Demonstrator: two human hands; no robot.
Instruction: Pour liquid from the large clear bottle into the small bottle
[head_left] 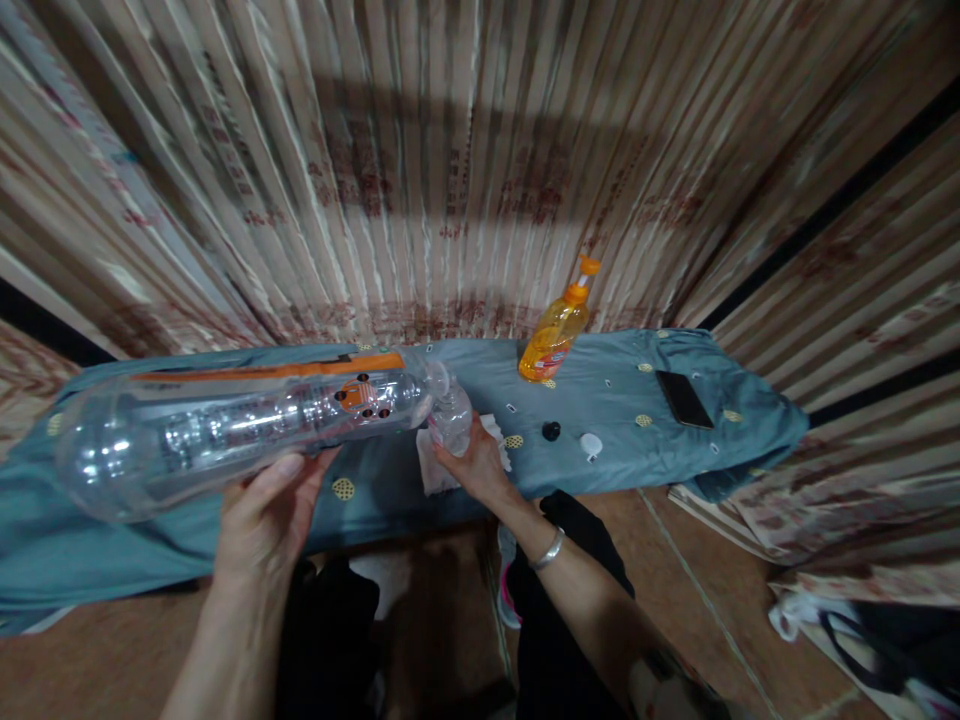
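A large clear plastic bottle (pixel 217 430) with an orange stripe and printed label lies tilted sideways above the cloth. My left hand (pixel 274 495) supports it from below, fingers wrapped round its underside. Its neck points right and meets the mouth of a small clear plastic bottle (pixel 452 412). My right hand (pixel 480 460) is closed round that small bottle. Whether liquid passes between the two cannot be made out. Beneath the small bottle lies a white tissue (pixel 435 474). A black cap (pixel 551 431) and a white cap (pixel 591 445) rest on the cloth to the right.
A pump bottle of orange liquid (pixel 555 335) stands at the back of the narrow surface covered in blue-green cloth (pixel 622 400). Farther right lies a dark phone-like slab (pixel 684 399). Pleated curtains (pixel 465 180) hang behind. A dark bag (pixel 892 640) sits low at the right.
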